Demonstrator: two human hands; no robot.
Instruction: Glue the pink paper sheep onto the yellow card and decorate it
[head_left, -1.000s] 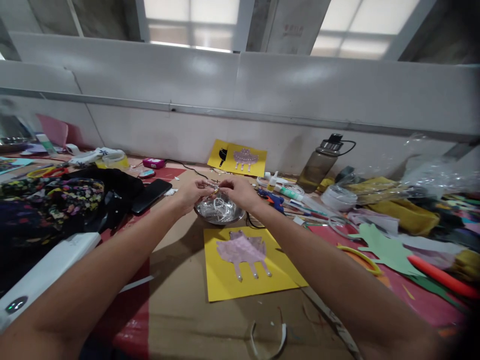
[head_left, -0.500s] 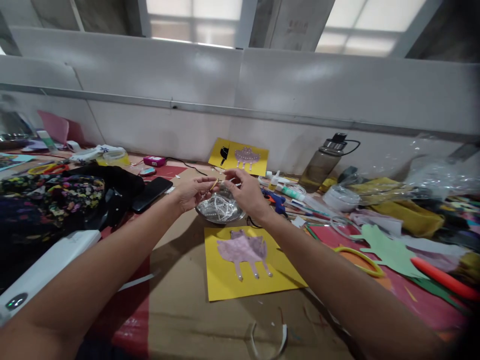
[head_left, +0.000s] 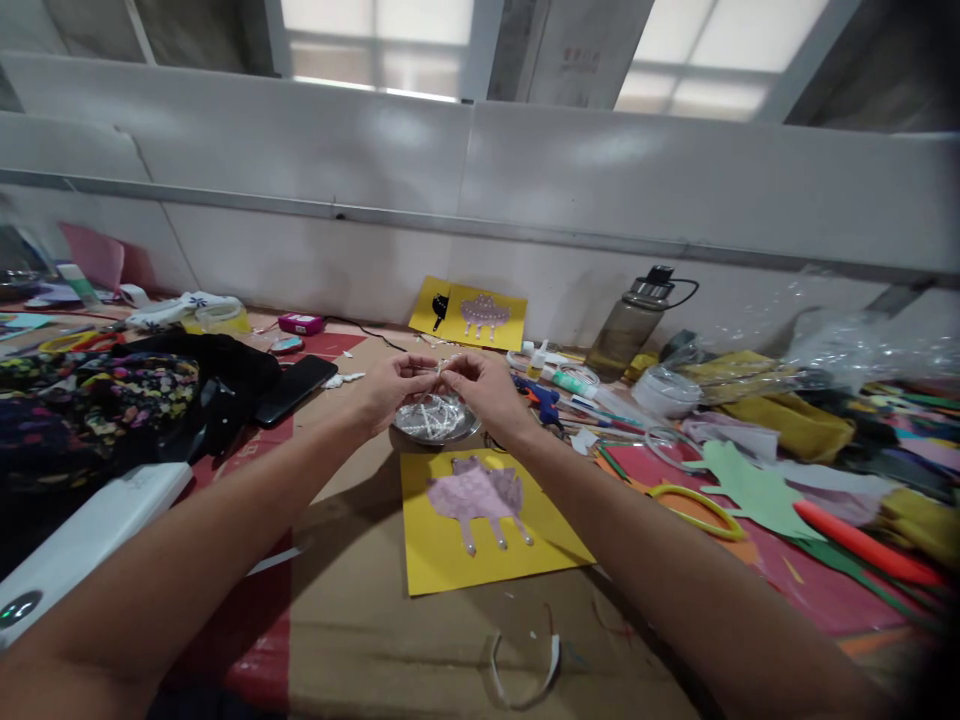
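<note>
My left hand (head_left: 397, 390) and my right hand (head_left: 478, 390) meet at the fingertips over a shiny round dish (head_left: 435, 436). Strings of white beads (head_left: 433, 412) lie in this dish. Both hands are closed in a pinch around something small and pale, too small and blurred to name. Closer to me lies a yellow sheet (head_left: 442, 570) bearing a pinkish-purple cut-out shape (head_left: 480, 500) with three legs. Silvery dots sit at its leg ends and along its top. My right forearm covers part of the sheet's right side.
A yellow card (head_left: 487, 320) with a similar bead-dotted shape leans on the wall. At right are a bottle (head_left: 630, 325), a blue glue gun (head_left: 546, 400), yellow-handled scissors (head_left: 697, 510) and green cut-outs (head_left: 757, 490). A phone (head_left: 296, 388) and dark floral cloth (head_left: 97, 400) lie left.
My hands have come together, with the fingertips now meeting over the dish. A yellowish bit seen at my left fingers before no longer shows. The view has shifted slightly.
</note>
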